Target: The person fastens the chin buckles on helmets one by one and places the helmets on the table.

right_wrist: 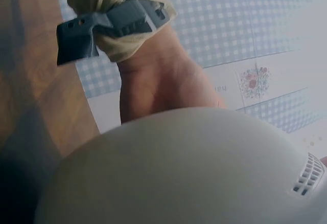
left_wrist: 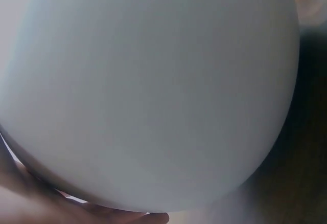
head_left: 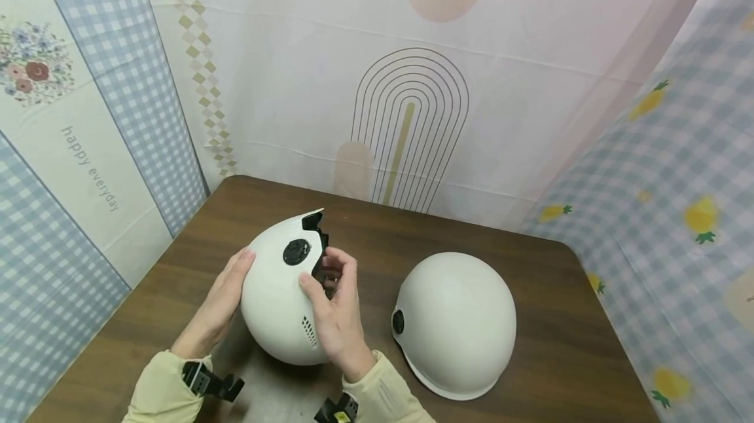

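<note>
A glossy white helmet (head_left: 277, 298) with a round black disc (head_left: 296, 252) and small vent holes (head_left: 309, 331) is tilted on its side between my hands. Its dark inner edge faces right. My left hand (head_left: 220, 298) lies against the helmet's left side, fingers extended along the shell. With my right hand (head_left: 338, 312) I grip the rim, thumb outside on the shell and fingers curled in at the opening. White shell fills most of the left wrist view. Whether the helmet touches the table is hidden.
A second white helmet (head_left: 459, 325) sits dome up on the brown wooden table (head_left: 554, 357), to the right, with a black disc on its side. Patterned cloths (head_left: 283, 82) hang behind and at both sides. Black camera straps (head_left: 203, 380) are on both wrists.
</note>
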Demonstrator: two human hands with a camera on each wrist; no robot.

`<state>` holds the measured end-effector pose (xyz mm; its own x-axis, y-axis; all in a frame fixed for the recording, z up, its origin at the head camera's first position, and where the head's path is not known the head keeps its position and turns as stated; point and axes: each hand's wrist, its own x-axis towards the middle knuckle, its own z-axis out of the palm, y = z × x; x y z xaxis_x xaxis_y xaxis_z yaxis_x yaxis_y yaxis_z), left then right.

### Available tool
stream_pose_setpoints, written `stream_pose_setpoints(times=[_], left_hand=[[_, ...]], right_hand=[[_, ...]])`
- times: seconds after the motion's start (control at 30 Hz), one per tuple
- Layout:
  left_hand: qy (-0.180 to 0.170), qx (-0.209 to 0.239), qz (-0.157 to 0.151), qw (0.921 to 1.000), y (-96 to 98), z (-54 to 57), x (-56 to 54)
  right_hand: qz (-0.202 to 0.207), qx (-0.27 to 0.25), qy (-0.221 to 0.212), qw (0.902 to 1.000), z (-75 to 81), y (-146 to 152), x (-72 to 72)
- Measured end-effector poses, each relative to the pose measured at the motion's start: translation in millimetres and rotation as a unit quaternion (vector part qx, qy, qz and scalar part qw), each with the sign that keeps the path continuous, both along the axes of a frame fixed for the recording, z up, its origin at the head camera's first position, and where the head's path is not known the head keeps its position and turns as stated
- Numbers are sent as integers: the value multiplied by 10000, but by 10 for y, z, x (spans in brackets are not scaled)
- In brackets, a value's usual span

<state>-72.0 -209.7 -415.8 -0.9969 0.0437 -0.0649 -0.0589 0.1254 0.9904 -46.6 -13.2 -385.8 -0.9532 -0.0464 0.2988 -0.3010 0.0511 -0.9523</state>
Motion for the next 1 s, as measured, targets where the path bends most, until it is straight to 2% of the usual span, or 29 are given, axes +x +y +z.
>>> stream_pose_setpoints(times=[0.2, 0.3, 0.43, 0.63, 0.77, 1.0], left_hand=[[-64, -70, 39, 9999, 11, 54, 15], [-43, -90, 49, 9999, 20, 69, 28], [-7, -235, 41, 9997, 41, 105, 37], [-60, -695, 13, 9976, 71, 178, 44], [-35, -804, 5, 9968, 88, 207, 65], [31, -886, -27, 9961, 132, 235, 66]], right_hand=[[-115, 829, 511, 9952, 32, 33, 4], [-119, 1002, 624, 9929, 48, 42, 9], [-168, 1061, 765, 9913, 70, 55, -7], [-246, 1099, 987, 9887, 85, 98, -40], [-301, 1187, 1070, 9867, 86, 121, -46], [-365, 1042, 780, 9908, 89, 177, -67]])
